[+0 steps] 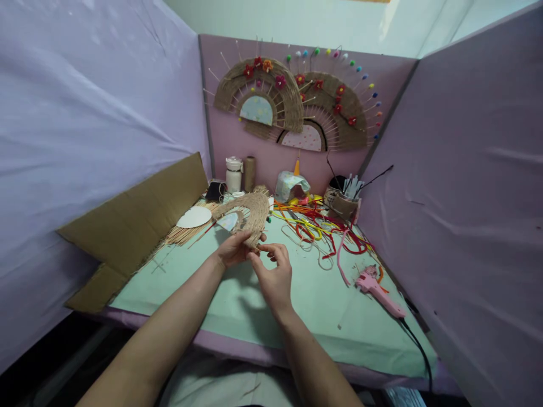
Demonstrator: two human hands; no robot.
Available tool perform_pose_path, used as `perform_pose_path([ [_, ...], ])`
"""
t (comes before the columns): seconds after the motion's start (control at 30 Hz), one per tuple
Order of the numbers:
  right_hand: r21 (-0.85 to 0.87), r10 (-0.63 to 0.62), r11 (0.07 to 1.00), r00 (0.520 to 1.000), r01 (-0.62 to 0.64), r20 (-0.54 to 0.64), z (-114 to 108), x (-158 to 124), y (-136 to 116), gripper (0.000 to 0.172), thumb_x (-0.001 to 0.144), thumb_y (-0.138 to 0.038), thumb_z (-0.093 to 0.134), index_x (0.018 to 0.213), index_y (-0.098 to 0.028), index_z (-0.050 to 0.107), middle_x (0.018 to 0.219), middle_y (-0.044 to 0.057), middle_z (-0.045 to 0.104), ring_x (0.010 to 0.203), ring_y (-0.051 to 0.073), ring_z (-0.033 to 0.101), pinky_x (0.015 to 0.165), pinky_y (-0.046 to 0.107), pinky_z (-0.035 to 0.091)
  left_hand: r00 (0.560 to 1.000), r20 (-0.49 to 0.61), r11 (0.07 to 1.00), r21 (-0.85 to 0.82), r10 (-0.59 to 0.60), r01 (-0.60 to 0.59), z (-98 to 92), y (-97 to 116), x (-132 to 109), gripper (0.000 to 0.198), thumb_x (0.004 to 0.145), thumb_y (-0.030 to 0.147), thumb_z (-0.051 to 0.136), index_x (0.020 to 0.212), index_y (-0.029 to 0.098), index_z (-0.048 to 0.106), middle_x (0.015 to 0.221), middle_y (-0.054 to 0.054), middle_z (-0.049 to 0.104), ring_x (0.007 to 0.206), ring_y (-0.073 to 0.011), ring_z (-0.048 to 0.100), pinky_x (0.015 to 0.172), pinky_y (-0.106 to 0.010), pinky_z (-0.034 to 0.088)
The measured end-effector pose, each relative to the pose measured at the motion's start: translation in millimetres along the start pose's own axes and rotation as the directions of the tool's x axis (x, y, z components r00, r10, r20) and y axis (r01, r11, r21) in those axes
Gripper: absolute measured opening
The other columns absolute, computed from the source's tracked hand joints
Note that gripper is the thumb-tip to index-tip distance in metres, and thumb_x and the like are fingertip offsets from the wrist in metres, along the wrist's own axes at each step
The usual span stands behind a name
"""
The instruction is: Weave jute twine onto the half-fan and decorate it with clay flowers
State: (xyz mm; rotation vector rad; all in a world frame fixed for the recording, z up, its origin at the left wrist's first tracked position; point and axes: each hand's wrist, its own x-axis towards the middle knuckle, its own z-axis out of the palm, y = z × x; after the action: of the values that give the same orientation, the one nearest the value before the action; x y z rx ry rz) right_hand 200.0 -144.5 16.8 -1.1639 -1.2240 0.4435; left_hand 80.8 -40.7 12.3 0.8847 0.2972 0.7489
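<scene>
Above the table, my left hand grips a half-round woven twine fan by its lower end. The fan is tilted, with tan twine wound over thin sticks and a pale blue patterned centre. My right hand is closed in a pinch at the fan's lower right edge, thumb against forefinger. Whether those fingertips hold loose twine or a stick end as well is too small to tell. Part of the fan's lower edge is hidden by my fingers.
A pink glue gun lies at the right, its cord over the table edge. Coloured pipe cleaners are strewn at the back right. Thin sticks and a cardboard sheet are at left. Two finished fans hang behind.
</scene>
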Motion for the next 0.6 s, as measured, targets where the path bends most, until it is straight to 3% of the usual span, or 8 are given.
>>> perform_pose_path([
  [0.2, 0.043, 0.058, 0.998, 0.997, -0.056, -0.047, -0.4, 0.8, 2.6, 0.013, 0.075, -0.032, 0.068, 0.078, -0.02, 0.065, 0.083, 0.003, 0.061, 0.076, 0.017, 0.052, 0.075, 0.031, 0.042, 0.999, -0.049, 0.999, 0.041, -0.012, 0.014, -4.4, -10.4, 5.5, 0.039, 0.069, 0.035, 0.079, 0.095, 0.009, 0.067, 0.084, -0.008, 0.067, 0.073, -0.017, 0.065, 0.066, -0.026, 0.051],
  [0.33, 0.088, 0.11, 0.991, 0.992, -0.104, -0.064, -3.3, 1.1, 5.4, 0.015, 0.074, -0.033, 0.068, 0.078, -0.019, 0.067, 0.081, 0.003, 0.061, 0.076, 0.016, 0.053, 0.074, 0.03, 0.043, 0.993, -0.114, 1.0, 0.021, -0.016, 0.018, -2.8, -12.9, 7.6, 0.037, 0.067, 0.029, 0.081, 0.094, 0.008, 0.068, 0.082, -0.008, 0.069, 0.073, -0.0169, 0.066, 0.065, -0.025, 0.051],
  [0.6, 0.284, 0.32, 0.912, 0.946, -0.296, -0.043, -1.0, 3.3, 23.8, 0.03, 0.072, -0.04, 0.071, 0.088, -0.015, 0.07, 0.087, 0.005, 0.067, 0.08, 0.017, 0.06, 0.076, 0.031, 0.047, 0.973, -0.194, 0.992, 0.054, 0.126, -0.118, 8.9, -15.7, 11.1, 0.028, 0.068, 0.02, 0.079, 0.092, 0.012, 0.069, 0.085, -0.007, 0.072, 0.076, -0.0179, 0.068, 0.07, -0.027, 0.055],
])
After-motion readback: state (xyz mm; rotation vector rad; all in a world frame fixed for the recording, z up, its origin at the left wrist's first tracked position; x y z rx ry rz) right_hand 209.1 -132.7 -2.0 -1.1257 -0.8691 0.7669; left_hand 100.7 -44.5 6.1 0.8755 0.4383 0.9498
